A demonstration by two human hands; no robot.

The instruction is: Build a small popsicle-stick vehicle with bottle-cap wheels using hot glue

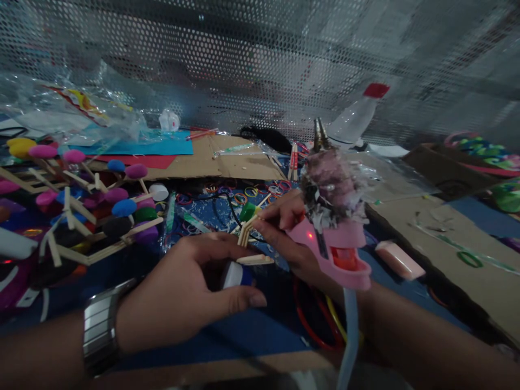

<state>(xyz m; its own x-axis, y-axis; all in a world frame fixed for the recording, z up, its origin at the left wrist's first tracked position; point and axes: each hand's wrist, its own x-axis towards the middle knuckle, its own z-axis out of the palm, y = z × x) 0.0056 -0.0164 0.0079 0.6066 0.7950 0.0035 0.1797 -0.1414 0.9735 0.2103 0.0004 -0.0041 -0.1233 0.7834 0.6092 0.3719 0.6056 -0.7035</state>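
Observation:
Both my hands are at a small model of bent, joined wooden sticks (245, 234) above the blue table. My left hand (190, 284), with a metal watch (99, 325) on its wrist, curls its fingers at the near side of the sticks, the thumb stretched below. A white disc with a blue edge (233, 275), like a bottle cap, sits between thumb and fingers. With finger and thumb, my right hand (284, 216) pinches the top of the sticks, beside a green piece (247, 211). A pink hot glue gun (345, 238), with a glue stick in it, covers part of my right wrist; what supports it is hidden.
Similar stick pieces with coloured discs (124, 207) crowd the left. Rubber bands (252, 192), cardboard (227, 162) and blue paper (150, 143) lie behind. A red-capped bottle (357, 116) leans by the perforated metal panel (227, 65). Red-handled scissors (303, 319) lie beneath my right arm.

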